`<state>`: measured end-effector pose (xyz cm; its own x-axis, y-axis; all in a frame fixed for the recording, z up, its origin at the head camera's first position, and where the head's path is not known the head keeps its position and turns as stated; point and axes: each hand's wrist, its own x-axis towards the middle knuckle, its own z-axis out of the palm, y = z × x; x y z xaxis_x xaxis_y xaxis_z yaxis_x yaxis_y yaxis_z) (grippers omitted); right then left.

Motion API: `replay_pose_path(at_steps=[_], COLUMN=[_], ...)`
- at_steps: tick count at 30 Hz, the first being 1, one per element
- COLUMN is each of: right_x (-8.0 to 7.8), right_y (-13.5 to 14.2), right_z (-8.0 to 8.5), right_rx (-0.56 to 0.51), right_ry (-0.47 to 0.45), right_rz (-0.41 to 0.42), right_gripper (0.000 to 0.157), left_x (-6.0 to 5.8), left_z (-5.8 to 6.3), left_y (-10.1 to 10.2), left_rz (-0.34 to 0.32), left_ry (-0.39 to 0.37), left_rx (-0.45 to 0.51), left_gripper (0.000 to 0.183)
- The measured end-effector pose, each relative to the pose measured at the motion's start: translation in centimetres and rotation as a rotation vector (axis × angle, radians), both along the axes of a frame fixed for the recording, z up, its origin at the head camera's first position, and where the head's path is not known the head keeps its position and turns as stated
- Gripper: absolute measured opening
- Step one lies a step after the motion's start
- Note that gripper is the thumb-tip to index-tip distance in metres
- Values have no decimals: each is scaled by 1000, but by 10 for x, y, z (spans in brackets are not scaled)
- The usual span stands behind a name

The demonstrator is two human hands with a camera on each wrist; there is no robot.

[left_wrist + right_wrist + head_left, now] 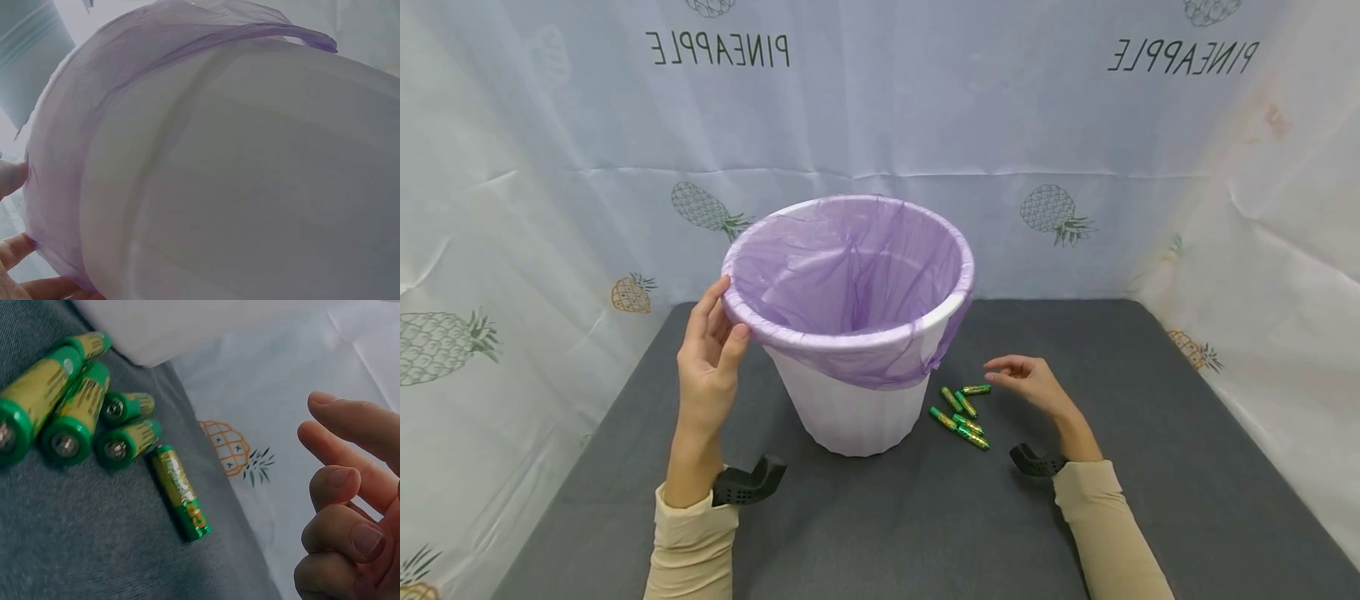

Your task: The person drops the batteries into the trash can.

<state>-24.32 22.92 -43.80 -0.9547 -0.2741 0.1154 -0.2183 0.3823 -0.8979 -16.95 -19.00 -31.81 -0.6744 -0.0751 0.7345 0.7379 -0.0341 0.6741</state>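
Note:
A white trash bin (850, 408) stands on the dark table, lined with a purple plastic bag (850, 275) folded over its rim. My left hand (709, 358) holds the bin's left rim, thumb in front and bent fingers on the outside; in the left wrist view the fingertips (15, 247) touch the bag-covered edge. Several green and gold batteries (966, 406) lie in a loose group right of the bin. Just beyond the rightmost battery (179, 492) hovers my right hand (1028, 385), with loosely bent fingers and nothing between them.
White curtains (880, 100) printed with pineapples surround the table (880, 533) at the back and both sides. A black wrist mount (749, 482) is on the left wrist, another black mount (1037, 460) on the right. The bag's gathered end (934, 364) hangs at the bin's right.

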Motion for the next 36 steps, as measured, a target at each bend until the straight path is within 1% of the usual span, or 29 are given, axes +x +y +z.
replay_pose_path(at_steps=[5, 9, 14, 21, 29, 36], right_x=[-3, -6, -7, -7, -13, -14], right_y=[3, 5, 6, 5, 5, 6], right_z=[-9, -14, -20, -24, -32, -30], right_rx=[-15, -5, 30, 96, 140, 152], right_ry=[-39, -54, -94, -191, -209, -238], right_rz=[2, -8, -26, -76, -68, -69], right_gripper=[36, 35, 36, 41, 40, 45], left_x=[0, 0, 1, 1, 1, 1], left_z=[0, 1, 1, 1, 0, -1], left_y=[1, 1, 2, 1, 1, 1], left_rz=[-1, -6, -8, -11, -12, -14], left_ry=[2, -3, -10, -10, -16, -18], left_rx=[6, 6, 6, 10, 11, 8], left_gripper=[49, 50, 50, 50, 49, 50])
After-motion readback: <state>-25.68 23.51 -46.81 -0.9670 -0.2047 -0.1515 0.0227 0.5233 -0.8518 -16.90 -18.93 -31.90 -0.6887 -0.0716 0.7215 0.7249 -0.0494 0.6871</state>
